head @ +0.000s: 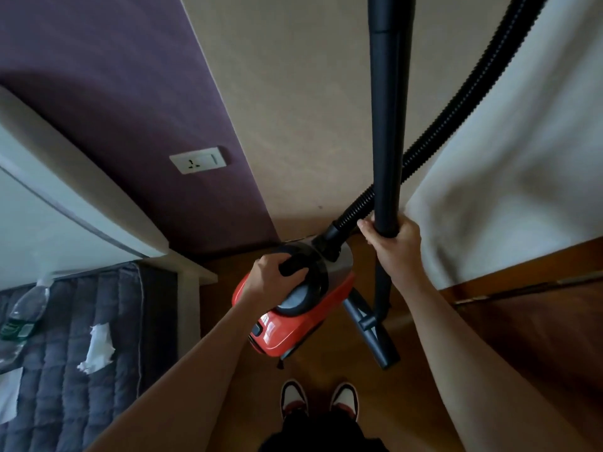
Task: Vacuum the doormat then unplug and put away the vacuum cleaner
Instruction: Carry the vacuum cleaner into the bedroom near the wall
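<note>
A red canister vacuum cleaner (300,321) hangs just above the wooden floor in the room's corner. My left hand (274,275) grips its black carry handle on top. My right hand (396,246) grips the upright black wand tube (388,125), which runs up out of the top of the view. The black ribbed hose (456,115) curves from the canister's front up to the right. The black floor nozzle (372,327) rests on the floor beside the canister. A white wall socket (198,160) on the purple wall has nothing plugged in. No doormat is in view.
A white curtain (505,158) hangs at the right, close to the hose. A bed with a grey quilted cover (65,353) lies at the lower left, with a plastic bottle (24,311) and crumpled tissue (98,347) on it. My shoes (319,399) stand behind the vacuum.
</note>
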Available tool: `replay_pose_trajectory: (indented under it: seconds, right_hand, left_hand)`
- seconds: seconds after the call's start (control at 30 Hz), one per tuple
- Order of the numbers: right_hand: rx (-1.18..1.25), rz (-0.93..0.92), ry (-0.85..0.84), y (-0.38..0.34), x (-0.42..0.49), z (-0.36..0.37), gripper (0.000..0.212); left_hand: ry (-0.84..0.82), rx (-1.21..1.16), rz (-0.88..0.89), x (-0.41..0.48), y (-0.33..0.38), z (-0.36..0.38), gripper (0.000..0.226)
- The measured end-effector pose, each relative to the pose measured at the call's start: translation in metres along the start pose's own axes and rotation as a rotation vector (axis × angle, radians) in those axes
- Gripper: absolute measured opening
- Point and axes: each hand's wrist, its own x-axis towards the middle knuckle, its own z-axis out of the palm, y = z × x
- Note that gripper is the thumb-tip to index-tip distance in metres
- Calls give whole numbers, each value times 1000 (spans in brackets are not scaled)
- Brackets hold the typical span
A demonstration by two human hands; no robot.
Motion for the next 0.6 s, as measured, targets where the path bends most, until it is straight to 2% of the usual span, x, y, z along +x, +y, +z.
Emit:
replay_pose_trajectory:
  seconds: [0.1, 0.2, 0.43, 0.6]
  right_hand:
    - [9, 7, 10, 62, 21, 9, 31]
    - [22, 18, -3, 119, 37, 15, 23]
    - [76, -32, 66, 239, 73, 25, 21]
    - [127, -89, 102, 304, 93, 25, 21]
  left_hand:
    - [-66, 28, 14, 32, -38, 43, 11]
    - [-105, 26, 36, 62, -75, 86, 11]
    - [-103, 35, 90, 126, -150, 176, 9]
    - [-106, 34, 136, 170, -190, 232, 27]
